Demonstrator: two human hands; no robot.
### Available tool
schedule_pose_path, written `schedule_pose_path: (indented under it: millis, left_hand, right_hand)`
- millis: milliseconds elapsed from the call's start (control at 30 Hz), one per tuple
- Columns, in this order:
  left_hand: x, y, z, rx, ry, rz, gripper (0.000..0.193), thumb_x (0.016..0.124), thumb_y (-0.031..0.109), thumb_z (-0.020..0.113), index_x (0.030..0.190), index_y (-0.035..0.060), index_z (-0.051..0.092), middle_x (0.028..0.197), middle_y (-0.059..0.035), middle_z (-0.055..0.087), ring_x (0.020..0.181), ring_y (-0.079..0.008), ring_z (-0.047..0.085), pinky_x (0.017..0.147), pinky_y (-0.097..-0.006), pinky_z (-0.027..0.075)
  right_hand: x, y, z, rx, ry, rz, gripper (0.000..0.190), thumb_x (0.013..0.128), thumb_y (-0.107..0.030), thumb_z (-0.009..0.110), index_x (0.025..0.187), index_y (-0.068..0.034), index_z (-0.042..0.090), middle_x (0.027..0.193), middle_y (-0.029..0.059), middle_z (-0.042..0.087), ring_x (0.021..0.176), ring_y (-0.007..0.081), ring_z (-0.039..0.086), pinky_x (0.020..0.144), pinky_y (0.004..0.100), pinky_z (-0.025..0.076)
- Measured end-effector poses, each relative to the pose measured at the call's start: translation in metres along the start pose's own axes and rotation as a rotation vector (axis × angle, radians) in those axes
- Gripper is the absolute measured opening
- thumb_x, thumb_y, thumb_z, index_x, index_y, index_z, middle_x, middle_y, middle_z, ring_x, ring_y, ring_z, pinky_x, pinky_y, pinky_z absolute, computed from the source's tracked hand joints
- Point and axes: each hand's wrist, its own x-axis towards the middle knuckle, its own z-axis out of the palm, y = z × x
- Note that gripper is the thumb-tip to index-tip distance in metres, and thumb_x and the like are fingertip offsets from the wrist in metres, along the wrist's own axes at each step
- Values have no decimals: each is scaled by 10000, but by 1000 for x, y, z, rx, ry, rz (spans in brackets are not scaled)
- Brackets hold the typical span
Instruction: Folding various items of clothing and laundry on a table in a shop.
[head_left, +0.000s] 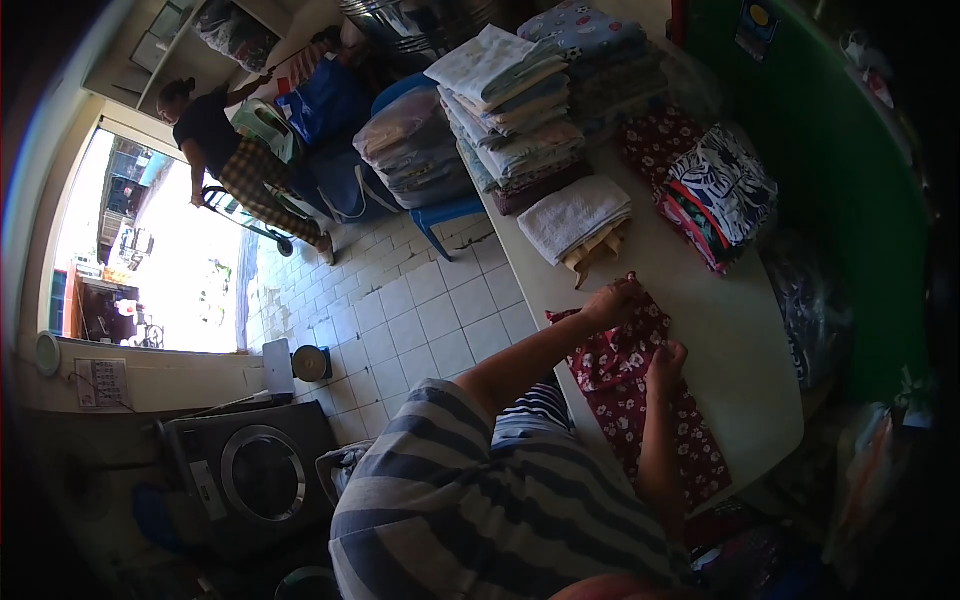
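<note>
A dark red garment with white flowers (619, 367) lies along the near part of the pale table (739, 330). My left hand (609, 304) pinches its far end, with a bit of cloth showing above the fingers. Closer to me and further right, my right hand (666, 364) is curled on the garment's right edge, thumb up; its fingertips are partly hidden. Just beyond my left hand sit a folded white towel (574, 214) and a folded tan cloth (596, 251) under it.
A tall stack of folded linens (502, 105) stands beyond the towel. Folded printed clothes (724, 187) lie at the right. Left of the table are a blue chair (442, 214) bearing bagged laundry (409, 146), a front-loading machine (262, 472), and another person (217, 142) near the doorway.
</note>
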Motion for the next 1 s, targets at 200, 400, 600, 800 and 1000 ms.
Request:
schedule_pose_path:
  millis: [200,400,600,800,1000]
  left_hand:
    - [10,-13,-4,-50,7,128,190,825,134,577,997,70,628,1020,-139,618,987,-318,600,850,-384,484]
    - [1,-23,-20,-69,-282,-40,235,884,92,568,1116,92,606,1071,-89,615,985,-223,615,852,-324,499]
    - [-14,-39,-26,103,-331,101,300,854,99,612,1152,103,580,1130,-85,565,1013,-227,591,861,-328,488]
    - [-22,-39,-27,264,-298,128,340,847,149,612,1180,118,549,1211,-110,509,1041,-283,568,879,-362,477]
    - [-34,-14,-5,601,90,73,402,858,262,580,1248,185,519,1354,-50,439,1270,-264,399,993,-467,340]
  right_hand:
    - [-19,-7,-21,525,-239,103,356,845,-13,475,1188,-39,564,1160,63,584,1027,155,538,934,272,388]
    - [-56,0,-17,-12,-2,-316,435,806,-4,495,1230,-78,554,1224,107,572,1165,216,517,974,329,402]
    - [-70,2,-6,176,-8,-257,462,822,-20,560,1275,-57,479,1236,159,541,1165,318,509,985,397,405]
    - [-73,2,-3,-56,91,-419,468,785,-74,644,1229,-58,499,1200,172,502,1155,345,467,986,429,393]
    - [-83,13,-36,-216,286,-377,416,802,-101,634,1200,-66,516,1190,202,487,1143,374,473,971,449,399]
